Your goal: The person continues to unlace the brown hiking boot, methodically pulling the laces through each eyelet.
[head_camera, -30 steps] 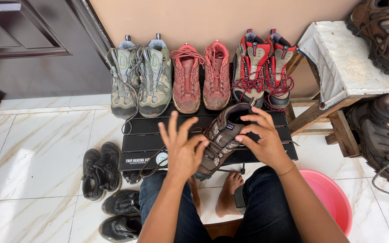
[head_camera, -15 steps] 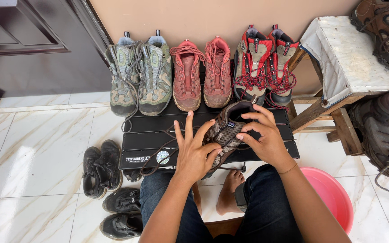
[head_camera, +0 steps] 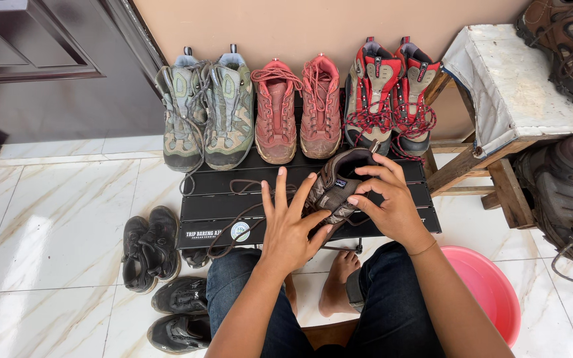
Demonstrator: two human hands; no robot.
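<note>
At the bottom of the frame are the person's knees in dark jeans and two bare feet (head_camera: 339,282) on the white tile floor (head_camera: 54,225). A pink tub (head_camera: 489,285) sits at the lower right. Black shoes (head_camera: 160,278) lie at the lower left.

Just above the knees, in the middle of the frame, both hands work on a brown shoe (head_camera: 336,185). The shoe lies on a low black bench (head_camera: 233,199). The left hand (head_camera: 290,229) is spread, with its fingers (head_camera: 280,189) wide and pointing up, and its thumb presses on the shoe. The right hand (head_camera: 389,205) holds the shoe from the right side, fingers bent around its top. A dark lace (head_camera: 233,215) trails from the shoe to the left over the bench.

Farther up, at the back of the bench, three pairs stand in a row against the wall: grey-green shoes (head_camera: 207,113) on the left, red shoes (head_camera: 296,109) in the middle, and red and grey boots (head_camera: 389,96) on the right.

At the upper right a wooden stool (head_camera: 518,99) with a white top holds a brown boot (head_camera: 572,40). More dark boots (head_camera: 568,192) lie under it at the right edge. A dark door (head_camera: 41,59) fills the upper left.
</note>
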